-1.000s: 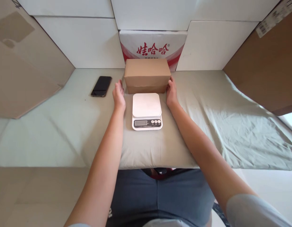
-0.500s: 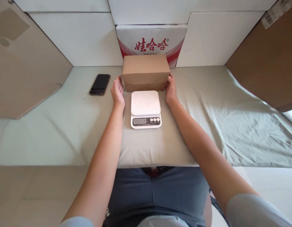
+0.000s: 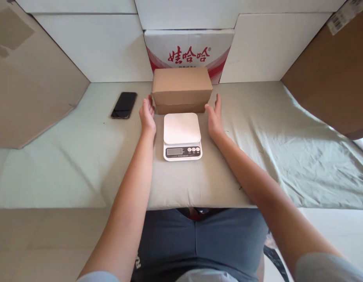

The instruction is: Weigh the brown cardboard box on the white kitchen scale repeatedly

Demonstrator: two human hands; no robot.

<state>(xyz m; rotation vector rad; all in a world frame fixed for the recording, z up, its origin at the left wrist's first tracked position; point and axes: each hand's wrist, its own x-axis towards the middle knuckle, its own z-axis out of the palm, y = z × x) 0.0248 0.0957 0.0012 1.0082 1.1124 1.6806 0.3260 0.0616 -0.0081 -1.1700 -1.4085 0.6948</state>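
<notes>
A brown cardboard box (image 3: 183, 92) rests on the cloth-covered table, its long side toward me. In front of it lies a white kitchen scale (image 3: 182, 129) with a display and round buttons along its near edge. My left hand (image 3: 146, 113) is at the box's left end, fingers stretched out and palm inward; whether it touches the cardboard I cannot tell. Off the right end, my right hand (image 3: 215, 117) is open and slightly apart from the box, thumb and fingers spread.
Left of my left hand lies a black smartphone (image 3: 124, 105). White boards and a white-and-red carton (image 3: 190, 43) stand behind the box. Large cardboard sheets flank the table, one on the left (image 3: 37, 86) and one on the right (image 3: 325, 74). Pale green cloth (image 3: 81, 168) covers the tabletop.
My right hand has come away from the box's right end and opened, moving slightly right. My left hand, the box and the scale stay about where they were.
</notes>
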